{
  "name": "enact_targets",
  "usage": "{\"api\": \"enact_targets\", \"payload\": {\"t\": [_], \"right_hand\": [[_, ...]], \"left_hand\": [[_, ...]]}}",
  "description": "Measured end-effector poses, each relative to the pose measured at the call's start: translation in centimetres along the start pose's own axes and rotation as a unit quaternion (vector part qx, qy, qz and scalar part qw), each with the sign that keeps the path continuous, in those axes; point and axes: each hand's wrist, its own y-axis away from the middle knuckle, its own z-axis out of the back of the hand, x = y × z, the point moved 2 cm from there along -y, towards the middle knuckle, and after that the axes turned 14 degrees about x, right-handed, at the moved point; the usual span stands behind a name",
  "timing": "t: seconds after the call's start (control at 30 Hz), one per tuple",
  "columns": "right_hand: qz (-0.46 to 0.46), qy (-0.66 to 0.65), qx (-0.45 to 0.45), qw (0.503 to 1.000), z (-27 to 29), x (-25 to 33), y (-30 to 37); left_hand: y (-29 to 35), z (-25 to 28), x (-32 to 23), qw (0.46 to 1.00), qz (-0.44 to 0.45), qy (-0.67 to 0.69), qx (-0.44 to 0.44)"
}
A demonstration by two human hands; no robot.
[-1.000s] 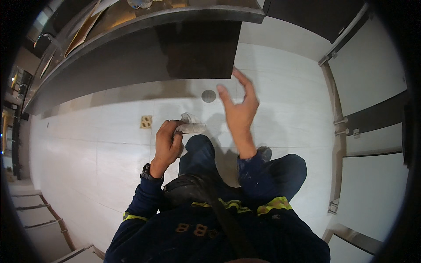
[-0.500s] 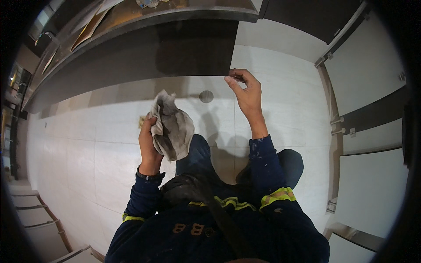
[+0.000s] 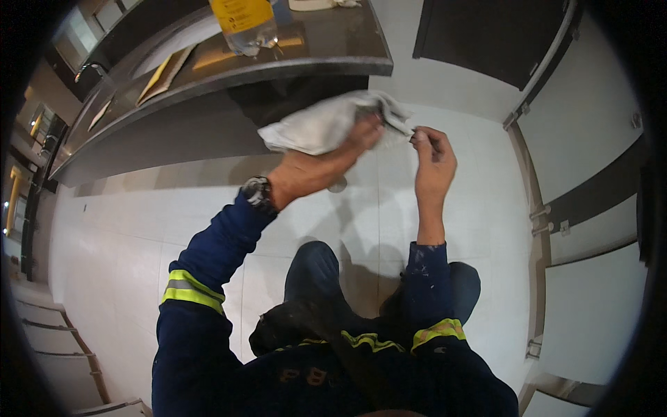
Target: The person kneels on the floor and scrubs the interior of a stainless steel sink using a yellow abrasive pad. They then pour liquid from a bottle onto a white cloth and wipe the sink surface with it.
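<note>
A whitish, dark-stained cloth (image 3: 316,126) lies crumpled under my left hand (image 3: 326,163), which presses it flat-fingered against the dark panel (image 3: 295,94) below the countertop. Motion smears this hand and the cloth. At the cloth's right end, my right hand (image 3: 434,149) pinches with thumb and fingertips. Between them shows a small dark bit, and I cannot tell whether it is the panel's corner or part of the cloth. Much of the panel's right end is hidden behind the cloth.
On the dark countertop (image 3: 326,45) stand a clear plastic bottle with a yellow label (image 3: 246,24) and a folded brown-yellow sheet (image 3: 165,73). White cabinet doors (image 3: 583,90) line the right side. Pale tiles (image 3: 139,236) cover the floor, with a round drain (image 3: 338,185) partly hidden.
My left hand has swung up and right with the cloth, from above the floor onto the panel. My right hand has shifted right and slightly down in the picture, still pinching.
</note>
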Motion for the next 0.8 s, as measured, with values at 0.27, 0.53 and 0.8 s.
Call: {"api": "enact_targets", "payload": {"t": [0.27,0.53,0.8], "right_hand": [[0.001,-0.018,-0.027,0.999,0.8,2.6,-0.2],[0.017,-0.023,-0.020,0.999,0.2,2.9,-0.3],[-0.008,-0.031,-0.010,0.999,0.9,1.8,0.9]], "left_hand": [[-1.0,4.2,3.1,0.954,-0.104,-0.278,0.041],[1.1,-0.3,1.8,0.969,-0.052,0.185,0.157],[-1.0,5.1,0.4,0.991,0.016,-0.131,-0.032]]}}
